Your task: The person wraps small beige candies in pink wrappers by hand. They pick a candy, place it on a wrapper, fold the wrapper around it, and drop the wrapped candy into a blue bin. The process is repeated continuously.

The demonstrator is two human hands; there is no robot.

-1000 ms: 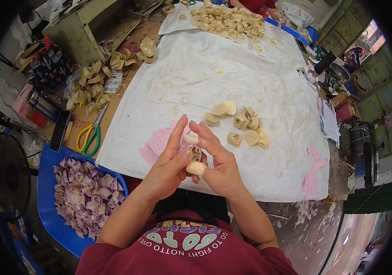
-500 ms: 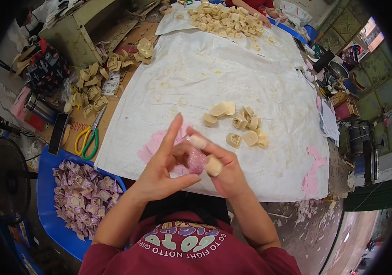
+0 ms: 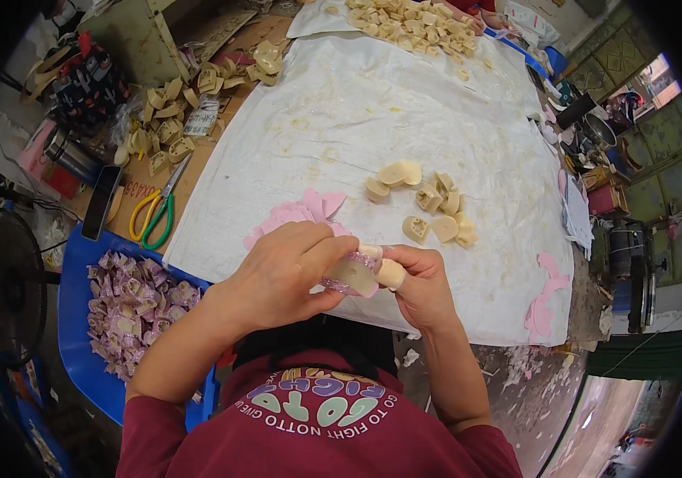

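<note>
A small shoe heel (image 3: pixel 354 276) with glittery pink covering round its sides and a pale bare face is between my hands, above the table's near edge. My left hand (image 3: pixel 281 263) grips it from the left, thumb below and fingers on top. On its right side, my right hand (image 3: pixel 423 291) pinches its edge; beige covers sit on the thumb and a finger there. Just beyond my left hand lies a pile of pink cut pieces (image 3: pixel 297 213). Several bare beige heels (image 3: pixel 429 199) rest on the white cloth (image 3: pixel 317 135) farther to the right.
At left, a blue tub (image 3: pixel 78 319) holds many pink-covered heels (image 3: pixel 138 307). Scissors (image 3: pixel 158 211) and a phone (image 3: pixel 103 202) lie on cardboard beside loose beige heels (image 3: pixel 170 119). A large heel heap (image 3: pixel 413 28) and another person's hand are at the far end. Pink scraps (image 3: pixel 546 299) lie right.
My left hand has closed from spread fingers onto the heel. The heel has turned, so its pale face now shows. The view has shifted slightly.
</note>
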